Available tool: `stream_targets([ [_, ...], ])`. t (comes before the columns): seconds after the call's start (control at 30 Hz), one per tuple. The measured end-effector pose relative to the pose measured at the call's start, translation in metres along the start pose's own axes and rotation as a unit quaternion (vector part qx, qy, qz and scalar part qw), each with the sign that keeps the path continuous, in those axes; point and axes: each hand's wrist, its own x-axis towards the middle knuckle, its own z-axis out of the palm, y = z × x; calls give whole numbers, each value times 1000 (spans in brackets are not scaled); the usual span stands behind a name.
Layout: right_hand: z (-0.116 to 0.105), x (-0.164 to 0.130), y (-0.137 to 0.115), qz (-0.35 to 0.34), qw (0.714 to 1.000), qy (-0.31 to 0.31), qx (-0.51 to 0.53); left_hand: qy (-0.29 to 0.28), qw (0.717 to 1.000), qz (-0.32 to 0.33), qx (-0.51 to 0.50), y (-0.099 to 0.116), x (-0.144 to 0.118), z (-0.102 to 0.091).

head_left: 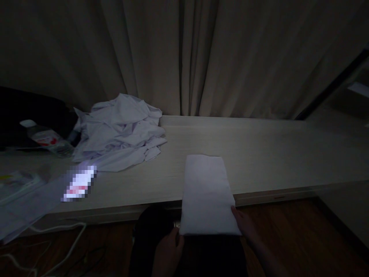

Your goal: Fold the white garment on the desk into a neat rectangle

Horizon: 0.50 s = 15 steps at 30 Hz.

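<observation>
A flat, neatly folded white cloth (207, 196) lies partly on the pale bench and reaches over its front edge towards my lap. My left hand (170, 250) is closed at the cloth's near left corner. On the opposite side, my right hand (245, 223) grips the right edge near the corner, thumb on top and the other fingers hidden underneath. A heap of crumpled white cloth (121, 129) sits farther back on the left. The light is dim, so finger detail is faint.
The pale bench (259, 154) runs below beige curtains (152, 57). At left are a clear plastic bottle (47, 138) on its side, a dark bag-like shape (29, 107) and a glowing, blurred-out screen (79, 184). White cables (72, 242) hang below the bench.
</observation>
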Motion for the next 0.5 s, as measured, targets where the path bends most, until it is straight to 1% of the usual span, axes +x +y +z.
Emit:
stream_targets([
  [0.07, 4, -2, 2, -10, 1000, 7, -8, 8, 1000, -11, -1, 0, -1, -1],
  [0.17, 10, -6, 4, -28, 999, 31, -22, 34, 998, -21, -47, -4, -1, -3],
  [0.27, 13, -8, 7, -29, 998, 51, -20, 92, 987, -32, -124, -12, 2, -10],
  [0.33, 12, -9, 10, -20, 998, 58, -13, 118, 970, -53, -206, -18, 7, -15],
  [0.37, 11, -9, 11, -15, 998, 56, -9, 119, 956, -64, -259, -21, 11, -17],
  [0.43, 10, -9, 14, -7, 999, 46, 0, 94, 927, -76, -356, -25, 19, -16],
  [0.47, 9, -9, 14, -5, 999, 41, 3, 76, 917, -77, -385, -26, 23, -12],
  [0.5, 8, -9, 15, -4, 999, 37, 7, 61, 913, -71, -398, -25, 26, -8],
])
